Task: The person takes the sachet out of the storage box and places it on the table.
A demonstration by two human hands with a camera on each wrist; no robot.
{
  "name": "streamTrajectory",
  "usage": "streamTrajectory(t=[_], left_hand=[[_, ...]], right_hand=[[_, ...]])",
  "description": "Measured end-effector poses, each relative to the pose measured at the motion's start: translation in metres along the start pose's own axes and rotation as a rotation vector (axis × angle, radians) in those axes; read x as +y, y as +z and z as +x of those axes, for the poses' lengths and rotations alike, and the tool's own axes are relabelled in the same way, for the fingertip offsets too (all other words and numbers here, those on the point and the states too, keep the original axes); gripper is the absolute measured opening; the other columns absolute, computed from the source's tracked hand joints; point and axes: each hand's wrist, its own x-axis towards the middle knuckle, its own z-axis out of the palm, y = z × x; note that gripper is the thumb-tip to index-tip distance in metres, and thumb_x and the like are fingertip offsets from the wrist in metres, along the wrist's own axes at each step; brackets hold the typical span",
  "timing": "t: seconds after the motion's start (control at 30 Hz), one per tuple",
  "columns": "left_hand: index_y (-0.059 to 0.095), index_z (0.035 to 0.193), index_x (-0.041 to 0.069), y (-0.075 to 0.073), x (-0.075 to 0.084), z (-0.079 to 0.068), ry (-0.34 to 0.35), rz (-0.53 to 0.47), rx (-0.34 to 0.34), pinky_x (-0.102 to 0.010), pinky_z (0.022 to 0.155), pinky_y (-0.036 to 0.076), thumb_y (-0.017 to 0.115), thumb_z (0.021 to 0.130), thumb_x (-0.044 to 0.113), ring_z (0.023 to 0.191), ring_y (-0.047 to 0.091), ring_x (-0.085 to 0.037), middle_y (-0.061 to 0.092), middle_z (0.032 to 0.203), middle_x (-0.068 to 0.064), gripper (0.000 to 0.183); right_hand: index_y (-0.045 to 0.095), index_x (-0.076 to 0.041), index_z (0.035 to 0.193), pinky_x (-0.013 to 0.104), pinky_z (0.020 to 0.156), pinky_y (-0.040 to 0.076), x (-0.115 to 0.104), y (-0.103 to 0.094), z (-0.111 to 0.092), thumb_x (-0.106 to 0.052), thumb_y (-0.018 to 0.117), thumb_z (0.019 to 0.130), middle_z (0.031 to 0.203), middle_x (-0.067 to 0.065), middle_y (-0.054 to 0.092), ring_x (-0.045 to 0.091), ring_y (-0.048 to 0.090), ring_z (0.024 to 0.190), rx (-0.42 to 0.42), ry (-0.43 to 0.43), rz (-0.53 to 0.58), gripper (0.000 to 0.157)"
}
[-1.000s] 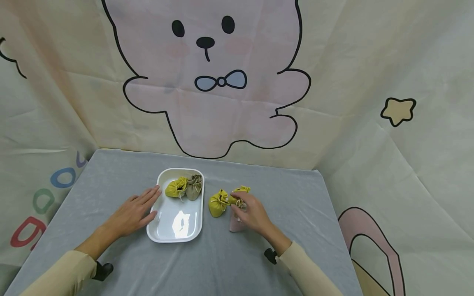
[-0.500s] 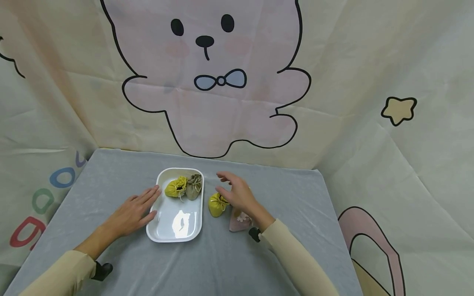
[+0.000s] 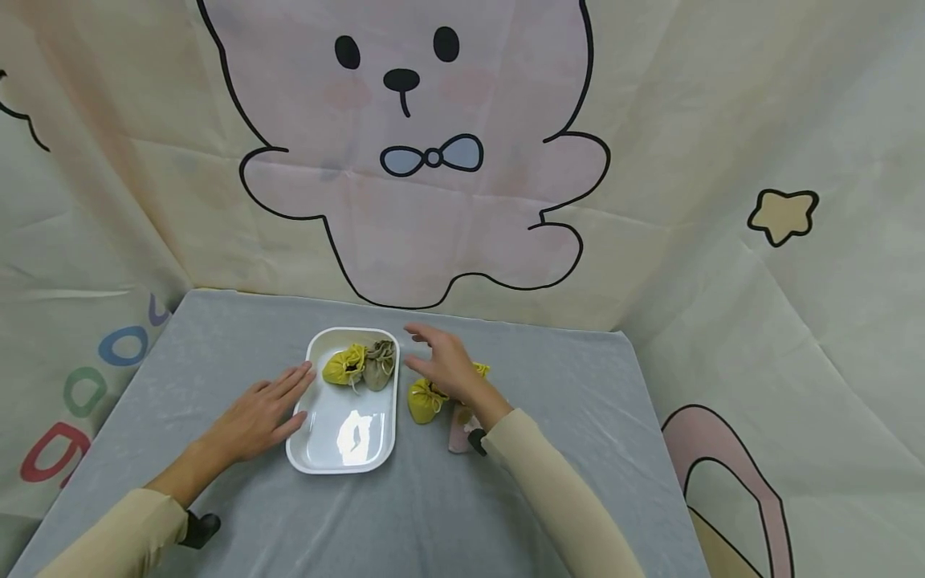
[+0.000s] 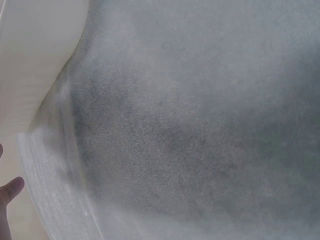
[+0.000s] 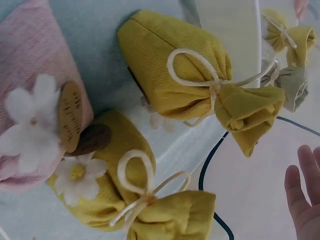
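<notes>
1. Two hands work over a grey-covered tabletop (image 3: 303, 530), neither of them gripping anything.
2. The left hand (image 3: 254, 419) lies at the left rim of a white tray (image 3: 318, 441), fingers straight, their tips at the edge.
3. The right hand (image 3: 450, 365) hovers just beyond the tray's right side, near its far corner, thumb and fingers parted and slightly bent.
4. Inside the tray, toward its far end, a yellow pouch (image 3: 341, 367) sits beside a grey-green pouch (image 3: 379, 369).
5. Right of the tray, partly behind the right forearm, are three more: a tied yellow pouch (image 5: 170, 65) nearest the tray, a flowered yellow pouch (image 5: 130, 135), and a pink pouch (image 5: 35, 50) with a white flower (image 5: 31, 122) and brown tag (image 5: 70, 117).
6. Behind stands a fabric backdrop (image 3: 650, 160) printed with a bear (image 3: 433, 225).
</notes>
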Motion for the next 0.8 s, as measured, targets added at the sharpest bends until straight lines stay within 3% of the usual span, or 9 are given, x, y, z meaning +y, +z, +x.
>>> streamTrajectory(t=[0.2,0.5,0.8], left_hand=[[0.04,0.15,-0.001,-0.001,0.002,-0.001,-0.006,-0.009,-0.01,-0.057,0.094,0.045,0.065,0.095,0.03,0.136,0.043,-0.039,0.036,0.157,-0.019,0.068],[0.04,0.15,-0.001,-0.003,0.003,0.0,-0.014,-0.013,-0.012,-0.057,0.094,0.045,0.066,0.095,0.03,0.136,0.044,-0.039,0.036,0.156,-0.019,0.068],[0.04,0.15,-0.001,-0.002,0.002,0.001,-0.009,-0.003,-0.014,-0.056,0.094,0.045,0.066,0.094,0.03,0.136,0.044,-0.039,0.036,0.156,-0.02,0.069]], right_hand=[[0.054,-0.012,0.143,0.038,0.103,0.045,-0.001,0.009,0.01,-0.019,0.073,0.092,0.141,0.004,0.058,0.021,0.057,0.125,-0.06,0.005,-0.02,0.055],[0.052,-0.014,0.144,0.039,0.104,0.044,-0.003,0.019,0.021,-0.021,0.073,0.092,0.141,0.005,0.058,0.025,0.055,0.128,-0.076,0.123,-0.003,0.056],[0.057,-0.006,0.138,0.035,0.101,0.047,-0.003,0.029,0.029,-0.013,0.074,0.091,0.136,0.006,0.061,0.021,0.062,0.119,-0.08,0.107,0.021,0.051]])
